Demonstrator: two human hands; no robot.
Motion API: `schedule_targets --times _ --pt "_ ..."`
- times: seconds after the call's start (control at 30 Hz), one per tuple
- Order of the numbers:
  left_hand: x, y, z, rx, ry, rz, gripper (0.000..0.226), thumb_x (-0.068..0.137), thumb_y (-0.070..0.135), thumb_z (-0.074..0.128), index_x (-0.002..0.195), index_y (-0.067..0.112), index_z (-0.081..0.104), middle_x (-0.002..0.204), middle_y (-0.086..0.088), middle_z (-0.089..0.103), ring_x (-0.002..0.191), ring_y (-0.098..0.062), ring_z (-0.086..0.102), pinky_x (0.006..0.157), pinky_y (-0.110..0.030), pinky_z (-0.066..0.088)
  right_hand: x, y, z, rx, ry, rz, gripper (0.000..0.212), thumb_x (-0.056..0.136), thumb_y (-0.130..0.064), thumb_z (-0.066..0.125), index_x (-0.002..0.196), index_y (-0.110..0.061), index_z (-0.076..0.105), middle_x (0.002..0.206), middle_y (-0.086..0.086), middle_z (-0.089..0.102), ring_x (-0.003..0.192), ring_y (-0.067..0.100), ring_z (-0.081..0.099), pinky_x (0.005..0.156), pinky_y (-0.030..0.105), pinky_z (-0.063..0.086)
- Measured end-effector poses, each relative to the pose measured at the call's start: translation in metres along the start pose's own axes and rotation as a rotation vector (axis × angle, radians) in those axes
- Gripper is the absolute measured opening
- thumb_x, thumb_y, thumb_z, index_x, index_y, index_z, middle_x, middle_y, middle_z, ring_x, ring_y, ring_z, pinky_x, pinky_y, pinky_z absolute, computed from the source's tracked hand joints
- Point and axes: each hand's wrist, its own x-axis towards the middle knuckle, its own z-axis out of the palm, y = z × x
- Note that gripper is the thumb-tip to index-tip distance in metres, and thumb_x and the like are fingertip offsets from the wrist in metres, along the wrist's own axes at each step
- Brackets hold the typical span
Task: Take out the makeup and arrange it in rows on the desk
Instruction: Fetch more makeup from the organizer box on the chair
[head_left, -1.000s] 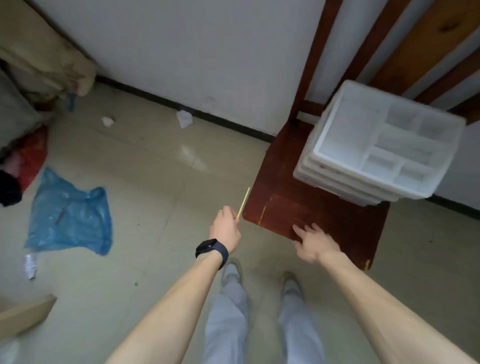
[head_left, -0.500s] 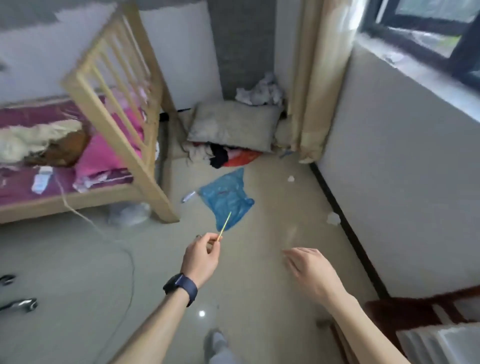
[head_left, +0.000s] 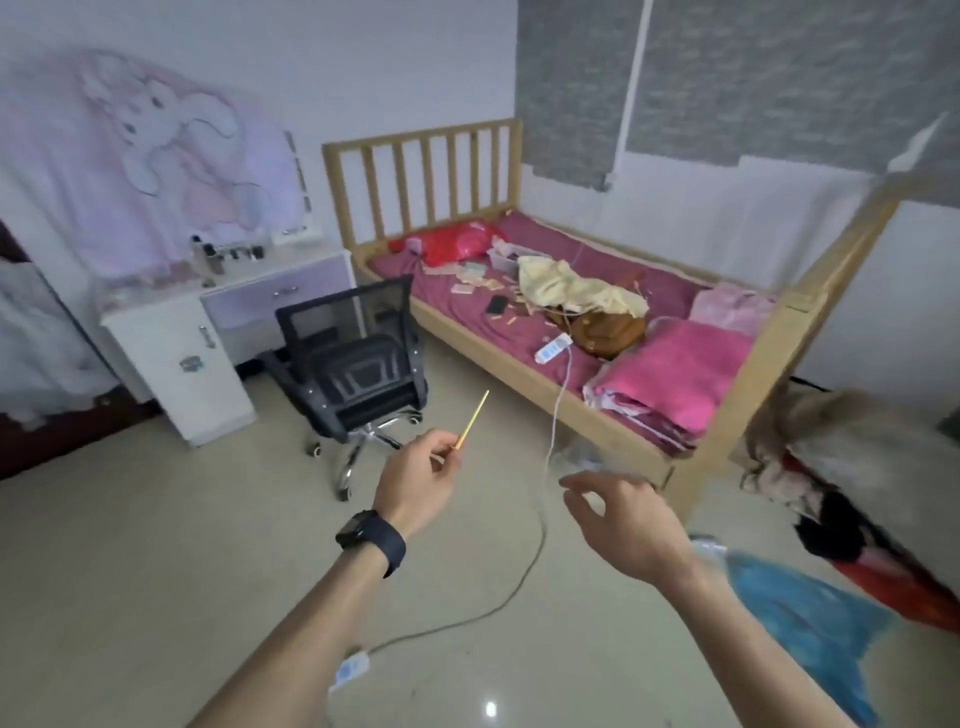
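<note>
**A:** The left hand (head_left: 415, 483), a dark watch (head_left: 371, 540) on its wrist, is pinching a thin yellow stick (head_left: 472, 418) between thumb and forefinger.

**B:** And it is gripping only the lower tip. The rest of the stick is poking up and to the right, tilted, clear of the fingers.

**A:** The right hand (head_left: 623, 519) is hovering beside it, fingers loosely curled, holding nothing and apart from the stick.

**B:** The white and purple desk (head_left: 306, 260) is standing against the far wall on the left, well apart from both hands. Small bottles (head_left: 228, 253) are sitting along the back of its top.

**A:** What are its compartments showing?

**B:** Nothing: the drawer (head_left: 280, 296) and the cabinet door (head_left: 176, 358) are both sitting shut. A black office chair (head_left: 348, 364) is standing in front, between desk and hands.

**A:** Over on the bed (head_left: 467, 332), a small clear box (head_left: 501, 260) is lying near the headboard among scattered bits.

**B:** Its contents are too blurred to tell. A blue bag (head_left: 810, 618) is lying flat on the floor, low right.
</note>
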Motion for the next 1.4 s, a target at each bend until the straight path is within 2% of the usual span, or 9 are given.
schedule_targets --times 0.23,0.47,0.53,0.63,0.77,0.87,0.97,1.2,1.4 --pt "0.072 -0.063 -0.143 0.016 0.271 -0.058 0.012 0.092 0.017 0.066 0.099 0.025 0.072 0.088 0.015 0.073 0.079 -0.001 0.067 0.078 -0.025 0.054 0.138 -0.139 0.057 -0.047 -0.174 -0.246 0.031 0.099 -0.048 0.043 0.117 -0.040 0.066 0.117 -0.019 0.068 0.111 0.011 0.062 0.092 0.036 0.052" --pt "0.152 -0.131 -0.229 0.051 0.420 -0.133 0.014 0.094 0.018 0.064 0.096 0.031 0.068 0.090 0.015 0.071 0.080 -0.003 0.064 0.069 -0.011 0.046 0.273 -0.248 0.118 -0.061 -0.275 -0.475 0.029 0.099 -0.044 0.042 0.108 -0.033 0.067 0.112 -0.013 0.069 0.107 0.016 0.062 0.086 0.035 0.051" --pt "0.190 -0.156 -0.253 0.057 0.473 -0.153 0.014 0.093 0.021 0.063 0.094 0.034 0.068 0.091 0.018 0.071 0.079 -0.005 0.064 0.069 -0.015 0.047 0.321 -0.278 0.138 -0.045 -0.306 -0.534 0.030 0.099 -0.046 0.042 0.108 -0.032 0.067 0.111 -0.015 0.069 0.104 0.012 0.062 0.082 0.033 0.051" --pt "0.246 -0.187 -0.286 0.061 0.549 -0.208 0.008 0.088 0.035 0.061 0.092 0.039 0.067 0.092 0.020 0.071 0.079 -0.006 0.064 0.074 -0.028 0.053 0.395 -0.318 0.162 0.058 -0.335 -0.621 0.028 0.099 -0.043 0.042 0.097 -0.026 0.064 0.094 -0.007 0.070 0.087 0.015 0.064 0.077 0.043 0.056" --pt "0.315 -0.224 -0.335 0.102 0.642 -0.313 0.010 0.092 0.028 0.063 0.096 0.036 0.067 0.092 0.013 0.070 0.079 -0.001 0.062 0.077 -0.032 0.054 0.492 -0.374 0.178 0.098 -0.365 -0.713 0.031 0.100 -0.047 0.044 0.121 -0.037 0.064 0.109 -0.016 0.069 0.103 0.010 0.061 0.087 0.036 0.054" --pt "0.351 -0.247 -0.370 0.096 0.714 -0.397 0.012 0.093 0.023 0.064 0.099 0.032 0.068 0.091 0.011 0.070 0.078 0.001 0.061 0.072 -0.020 0.049 0.554 -0.418 0.189 0.094 -0.393 -0.761 0.034 0.100 -0.050 0.044 0.127 -0.040 0.060 0.112 -0.022 0.066 0.105 0.004 0.059 0.091 0.034 0.053" --pt "0.378 -0.270 -0.400 0.106 0.760 -0.438 0.010 0.093 0.024 0.064 0.099 0.031 0.068 0.088 0.013 0.069 0.077 0.007 0.061 0.063 -0.007 0.042 0.602 -0.461 0.202 0.104 -0.431 -0.795 0.033 0.100 -0.047 0.046 0.128 -0.038 0.062 0.114 -0.024 0.068 0.106 0.003 0.061 0.092 0.031 0.053" --pt "0.455 -0.363 -0.477 0.114 0.807 -0.505 0.009 0.093 0.026 0.065 0.099 0.030 0.070 0.088 0.015 0.070 0.081 0.001 0.064 0.069 -0.014 0.045 0.702 -0.564 0.270 0.087 -0.458 -0.849 0.032 0.102 -0.042 0.048 0.128 -0.035 0.063 0.122 -0.020 0.066 0.115 0.008 0.059 0.094 0.023 0.044" --pt "0.551 -0.449 -0.557 0.066 0.701 -0.483 0.013 0.094 0.022 0.064 0.104 0.030 0.067 0.095 0.015 0.068 0.083 0.002 0.064 0.065 -0.003 0.043 0.781 -0.648 0.331 0.107 -0.478 -0.760 0.030 0.102 -0.040 0.048 0.126 -0.036 0.065 0.122 -0.021 0.065 0.117 0.005 0.057 0.090 0.019 0.040"
